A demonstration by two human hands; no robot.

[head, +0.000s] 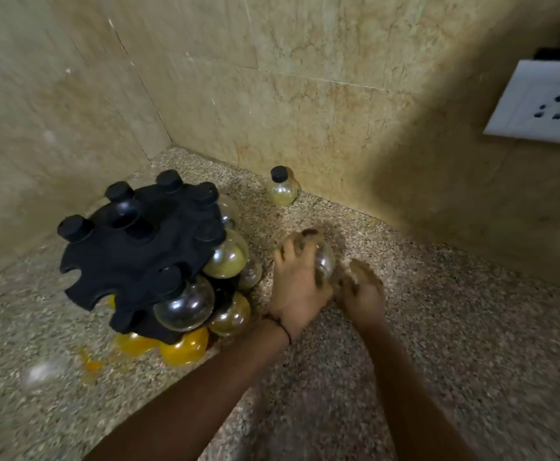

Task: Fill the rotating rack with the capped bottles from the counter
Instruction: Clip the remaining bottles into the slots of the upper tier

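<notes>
We see the left hand (297,284) curled round a clear bottle (326,259) over the bench (438,327), just right of the black rack (132,251). The right hand (363,289) sits beside it, too blurred for us to judge its grip.

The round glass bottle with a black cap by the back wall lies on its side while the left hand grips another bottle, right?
No: the head view shows that black-capped round glass bottle upright by the wall; the left hand does grip another clear bottle.
</notes>
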